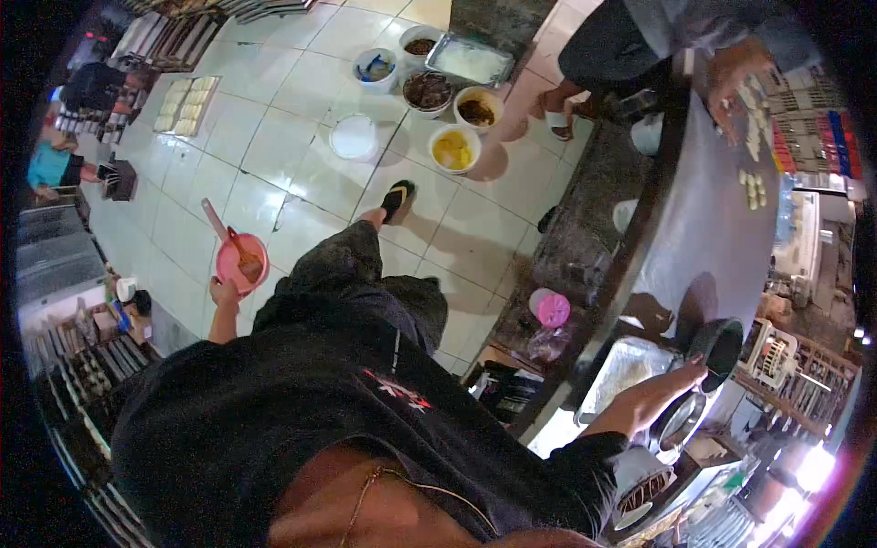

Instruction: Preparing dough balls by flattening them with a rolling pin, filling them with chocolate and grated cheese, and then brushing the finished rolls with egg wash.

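Observation:
My left hand (222,294) grips a small pink bowl (262,260) by its rim, held out over the tiled floor. In the bowl leans a wide brush-like tool with a pinkish handle (213,219); brown matter covers its lower end. Over at the right, my right hand (665,393) reaches across the worktop, its fingers closed on the edge of a dark, round, lid-like thing (726,352) that stands tilted. Just under that hand is a round metal vessel (678,425), partly covered by it. A metal tray (626,374) lies beside my right forearm.
A long metal worktop (708,237) runs along the right, with dough pieces (752,190) and another person's hand (731,87) at its far end. Tubs stand on the floor, including one with yellow filling (452,151) and a white-lidded one (354,137). A dough tray (187,105) lies far left.

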Motion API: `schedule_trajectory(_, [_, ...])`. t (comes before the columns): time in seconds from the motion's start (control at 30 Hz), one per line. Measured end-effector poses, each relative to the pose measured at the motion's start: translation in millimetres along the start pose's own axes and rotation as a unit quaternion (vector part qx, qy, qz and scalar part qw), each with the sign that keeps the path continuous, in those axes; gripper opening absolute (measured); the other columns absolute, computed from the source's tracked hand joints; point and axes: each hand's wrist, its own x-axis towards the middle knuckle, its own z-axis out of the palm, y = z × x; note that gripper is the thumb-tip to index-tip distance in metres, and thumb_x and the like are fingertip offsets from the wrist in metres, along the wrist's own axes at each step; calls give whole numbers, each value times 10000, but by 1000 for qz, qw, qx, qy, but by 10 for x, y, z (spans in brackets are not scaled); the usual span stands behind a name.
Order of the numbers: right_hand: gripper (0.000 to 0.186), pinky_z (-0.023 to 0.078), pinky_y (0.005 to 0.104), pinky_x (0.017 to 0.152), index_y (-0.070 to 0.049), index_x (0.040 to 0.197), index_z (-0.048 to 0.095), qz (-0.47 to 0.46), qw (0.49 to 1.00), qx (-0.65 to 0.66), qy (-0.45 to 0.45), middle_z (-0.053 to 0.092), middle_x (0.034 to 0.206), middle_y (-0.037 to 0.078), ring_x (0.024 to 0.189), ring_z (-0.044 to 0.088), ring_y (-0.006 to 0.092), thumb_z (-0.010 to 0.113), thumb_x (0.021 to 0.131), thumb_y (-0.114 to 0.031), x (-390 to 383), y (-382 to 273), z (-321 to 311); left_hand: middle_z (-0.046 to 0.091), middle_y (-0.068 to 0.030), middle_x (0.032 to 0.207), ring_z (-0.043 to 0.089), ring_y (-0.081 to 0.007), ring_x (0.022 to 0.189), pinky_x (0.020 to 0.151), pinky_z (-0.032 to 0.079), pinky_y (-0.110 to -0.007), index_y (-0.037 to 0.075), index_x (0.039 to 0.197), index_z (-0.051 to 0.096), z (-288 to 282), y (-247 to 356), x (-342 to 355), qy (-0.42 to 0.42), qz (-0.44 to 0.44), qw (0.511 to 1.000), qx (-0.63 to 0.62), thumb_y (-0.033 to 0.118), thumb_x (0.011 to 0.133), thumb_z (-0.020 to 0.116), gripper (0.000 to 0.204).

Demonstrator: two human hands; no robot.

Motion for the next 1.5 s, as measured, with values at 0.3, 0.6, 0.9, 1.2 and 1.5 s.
schedule_trajectory(0.3, [212, 479, 384, 787, -95, 985, 568, 210, 494, 726, -430, 608, 963, 62, 851, 592, 239, 516, 894, -280, -3330, -5319, -187, 510, -40, 825, 491, -139, 660, 539, 452, -309, -5, 1170, 440, 719, 207, 490, -85, -87, 992, -17, 59, 762, 651, 464])
schedule_trajectory(0.6, [422, 466, 441, 899, 32, 1197, 554, -127, 864, 255, -416, 597, 1150, 251, 1041, 578, 415, 609, 845, -195, -5292, -9201, 1637, 568, -72, 1029, 583, -177, 909, 583, 554, -283, 53, 1047, 482, 2087, 1956, 706, -159, -48, 979, 117, 174, 880, 658, 272])
schedule_trajectory(0.9, [543, 486, 382, 821, 59, 1190, 520, -155, 790, 250, -538, 575, 1158, 225, 1034, 583, 346, 709, 754, -204, -4072, -9961, 4067, 467, -129, 1322, 513, -223, 1135, 900, 487, -337, -2, 1389, 339, 3133, 1986, 1330, -182, 130, 971, 84, 78, 874, 662, 613])
schedule_trajectory(1.2, [454, 481, 332, 683, -17, 1093, 580, 108, 761, 466, -438, 632, 904, 110, 762, 595, 238, 591, 639, -6, -4872, -8292, 3032, 511, -72, 1165, 533, -200, 1029, 749, 575, -341, 25, 1188, 448, 3313, 2509, 785, -262, 137, 954, 56, 119, 855, 676, 414])
schedule_trajectory(1.5, [427, 454, 318, 582, -3, 1050, 598, 288, 621, 591, -427, 575, 777, 44, 691, 550, 167, 541, 628, 25, -4223, -5716, 314, 472, -40, 981, 488, -170, 925, 752, 492, -333, 28, 1018, 472, 3176, 2809, -174, -331, 281, 900, -43, 89, 788, 668, 309])
